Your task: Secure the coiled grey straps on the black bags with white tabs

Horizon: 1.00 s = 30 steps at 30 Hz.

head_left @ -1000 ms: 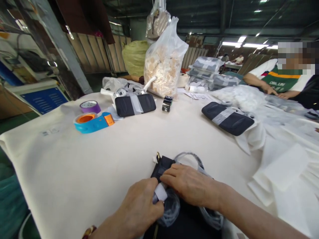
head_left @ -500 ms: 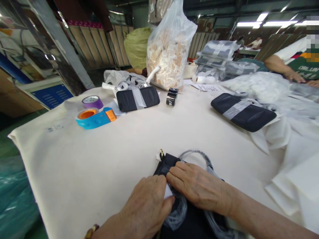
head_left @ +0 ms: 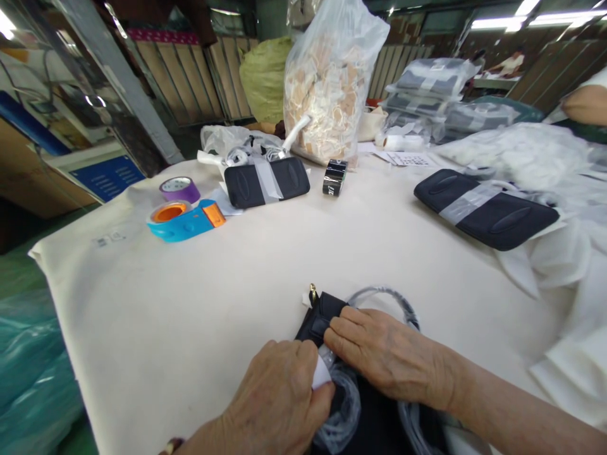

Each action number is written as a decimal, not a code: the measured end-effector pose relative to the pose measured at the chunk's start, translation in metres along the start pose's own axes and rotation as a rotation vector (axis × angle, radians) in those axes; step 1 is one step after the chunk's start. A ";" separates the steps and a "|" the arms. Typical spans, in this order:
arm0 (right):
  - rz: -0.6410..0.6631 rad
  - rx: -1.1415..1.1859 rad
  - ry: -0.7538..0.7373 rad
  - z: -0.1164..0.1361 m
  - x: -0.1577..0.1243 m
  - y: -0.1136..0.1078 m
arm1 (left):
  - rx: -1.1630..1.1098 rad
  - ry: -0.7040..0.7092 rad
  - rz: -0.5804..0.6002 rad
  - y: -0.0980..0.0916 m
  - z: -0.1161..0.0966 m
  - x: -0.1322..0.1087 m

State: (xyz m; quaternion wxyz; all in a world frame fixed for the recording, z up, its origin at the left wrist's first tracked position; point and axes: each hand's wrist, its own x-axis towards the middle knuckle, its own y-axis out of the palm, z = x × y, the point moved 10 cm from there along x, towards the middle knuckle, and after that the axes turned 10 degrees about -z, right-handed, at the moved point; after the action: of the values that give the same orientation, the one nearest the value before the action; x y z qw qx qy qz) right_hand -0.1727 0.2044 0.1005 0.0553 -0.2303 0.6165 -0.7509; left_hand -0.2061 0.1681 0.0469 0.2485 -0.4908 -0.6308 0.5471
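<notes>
A black bag (head_left: 374, 417) lies on the table close to me, with a gold zipper pull (head_left: 312, 294) at its far corner. Plastic-wrapped handles (head_left: 340, 411) coil over it, and one wrapped loop arches out past its far side. My left hand (head_left: 279, 395) is closed on a small white piece, perhaps paper or foam wrap (head_left: 321, 373), held between thumb and fingers over the bag's left side. Beside it, my right hand (head_left: 384, 354) has its fingers curled over the bag's folded far edge. What lies beneath both palms is hidden.
Two black bundles, one (head_left: 267, 182) at back left and one (head_left: 484, 208) at right, wear clear bands. A blue tape dispenser (head_left: 184, 224), purple tape (head_left: 179, 189) and a black roll (head_left: 334, 177) stand beyond. Behind are a filled plastic bag (head_left: 327, 95) and wrapped stacks (head_left: 427, 88).
The view has shifted slightly, so most things sit a little differently in it. Both hands keep their hold, with a bit more gap between them. The co-worker at right is now mostly out of view.
</notes>
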 end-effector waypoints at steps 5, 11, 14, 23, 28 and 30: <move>-0.016 0.000 0.001 -0.003 -0.001 -0.001 | 0.037 0.003 -0.026 -0.018 -0.005 -0.002; -0.062 -0.051 -0.019 -0.014 -0.002 -0.006 | -0.002 0.085 0.002 -0.036 -0.013 -0.009; -0.057 -0.096 -0.009 -0.023 0.000 -0.003 | 0.056 0.077 0.114 -0.020 -0.008 -0.005; 0.033 -0.029 0.184 -0.040 0.000 0.007 | 0.040 -0.122 0.046 0.003 0.019 0.001; -0.204 0.019 0.412 -0.037 -0.020 -0.039 | -0.056 -0.086 -0.022 0.001 0.022 0.003; -0.349 0.013 0.480 -0.018 -0.040 -0.063 | -0.055 -0.089 0.011 0.000 0.017 0.009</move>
State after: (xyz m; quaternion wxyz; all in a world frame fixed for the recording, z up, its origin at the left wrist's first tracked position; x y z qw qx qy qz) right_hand -0.1321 0.2497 0.1473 -0.2206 -0.1485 0.5580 -0.7861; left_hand -0.2244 0.1684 0.0404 0.2034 -0.4760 -0.6535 0.5522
